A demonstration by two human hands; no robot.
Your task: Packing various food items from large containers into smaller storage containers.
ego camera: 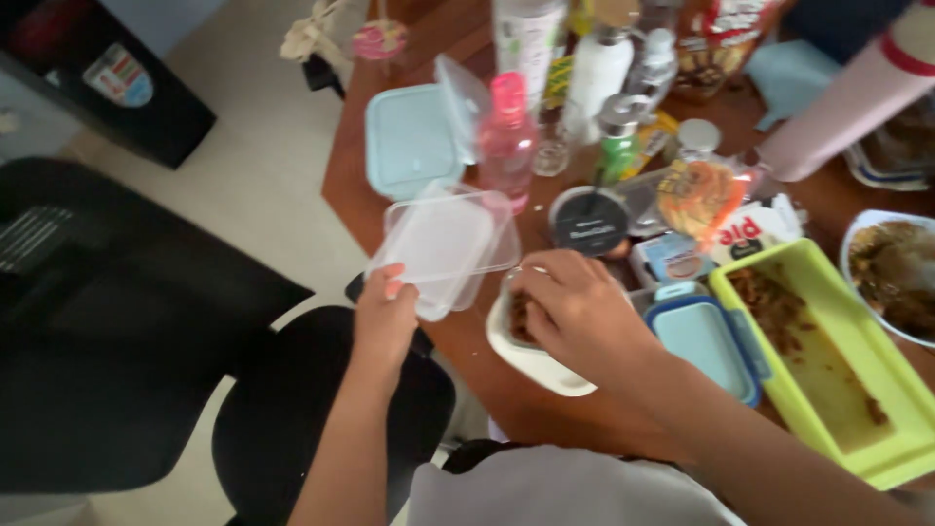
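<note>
My left hand (382,314) grips a clear plastic lid (443,244) by its near corner and holds it tilted above the wooden table's (351,185) edge. My right hand (577,310) rests with curled fingers on a small white container (531,358) of brown food and covers most of it. What the fingers hold is hidden.
A blue-lidded box (706,336) and a green tray (828,360) with brown food scraps lie to the right. A light blue open box (414,136), a pink bottle (506,136), a black round tin (587,222), jars and packets crowd the table behind. A black chair (292,409) stands below.
</note>
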